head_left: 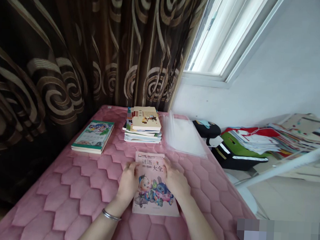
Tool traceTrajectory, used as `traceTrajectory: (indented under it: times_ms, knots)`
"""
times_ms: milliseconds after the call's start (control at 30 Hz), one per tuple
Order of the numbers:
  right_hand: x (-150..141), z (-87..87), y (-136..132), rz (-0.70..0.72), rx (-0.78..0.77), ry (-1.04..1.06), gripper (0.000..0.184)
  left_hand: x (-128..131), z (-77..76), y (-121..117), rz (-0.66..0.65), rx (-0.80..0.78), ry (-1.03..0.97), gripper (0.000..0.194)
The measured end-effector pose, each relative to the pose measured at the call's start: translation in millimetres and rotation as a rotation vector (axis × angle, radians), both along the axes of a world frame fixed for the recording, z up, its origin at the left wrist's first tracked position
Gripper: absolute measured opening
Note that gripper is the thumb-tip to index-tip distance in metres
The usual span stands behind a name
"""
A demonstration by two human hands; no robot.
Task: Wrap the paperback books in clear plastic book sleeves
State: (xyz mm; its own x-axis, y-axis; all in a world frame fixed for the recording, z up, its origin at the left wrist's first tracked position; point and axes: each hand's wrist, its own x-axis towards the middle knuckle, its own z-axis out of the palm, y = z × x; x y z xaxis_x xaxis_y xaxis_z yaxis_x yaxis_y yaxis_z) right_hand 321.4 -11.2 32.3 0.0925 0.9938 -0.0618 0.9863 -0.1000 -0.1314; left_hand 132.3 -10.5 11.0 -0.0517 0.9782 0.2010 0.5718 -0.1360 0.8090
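A pale pink book [155,202] with cartoon figures and Chinese characters on its cover lies in front of me, on or just above the pink quilted surface. My left hand [129,179] grips its left edge, fingertips curling onto the cover; a silver bangle circles that wrist. On the opposite edge, my right hand [177,180] holds the book the same way. Beyond it rises a stack of books [143,136], topped by a cream one with a small figure on it. Two or so green-bordered books [93,136] lie to the left.
Clear plastic sleeves [184,137] lie right of the stack on the pink quilted pad [72,194]. A patterned curtain [142,51] hangs behind. Off the right edge are a dark box [235,159], piled papers [301,131] and a white bar [283,169].
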Motion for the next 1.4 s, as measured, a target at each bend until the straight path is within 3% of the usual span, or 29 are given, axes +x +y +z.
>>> traceTrajectory:
  times_ms: [233,400,633,833,1000,1100,1200,1300,1400]
  knots:
    - [-6,0.0,0,0.021,0.020,-0.007,0.047,0,-10.2,6,-0.004,-0.060,-0.376,0.019]
    - [-9,-1.5,0,-0.011,0.032,0.066,0.045,3,-7.4,3,-0.071,-0.111,-0.393,0.020]
    - [-9,-8.6,4,-0.103,0.285,0.302,0.044,3,-2.8,2,-0.037,-0.037,-0.512,0.028]
    - [-6,-13.1,6,-0.129,0.229,0.616,0.049,-1,0.6,5,-0.012,-0.020,-0.501,0.030]
    - [-7,-14.7,7,-0.146,0.177,0.628,0.047,-5,-3.1,5,0.024,0.036,-0.302,0.023]
    - [-9,-13.4,7,-0.158,0.145,0.569,0.045,-8,-1.6,4,0.060,0.114,-0.048,0.038]
    - [-12,-10.9,6,-0.172,0.104,0.494,0.044,-7,5.3,-1,0.073,0.076,0.264,0.045]
    - [-15,-8.5,6,-0.170,0.079,0.434,0.044,2,11.4,-12,-0.034,0.052,0.513,0.049]
    - [-18,-7.1,5,-0.157,0.079,0.390,0.043,17,12.7,-25,-0.280,0.072,0.529,0.059]
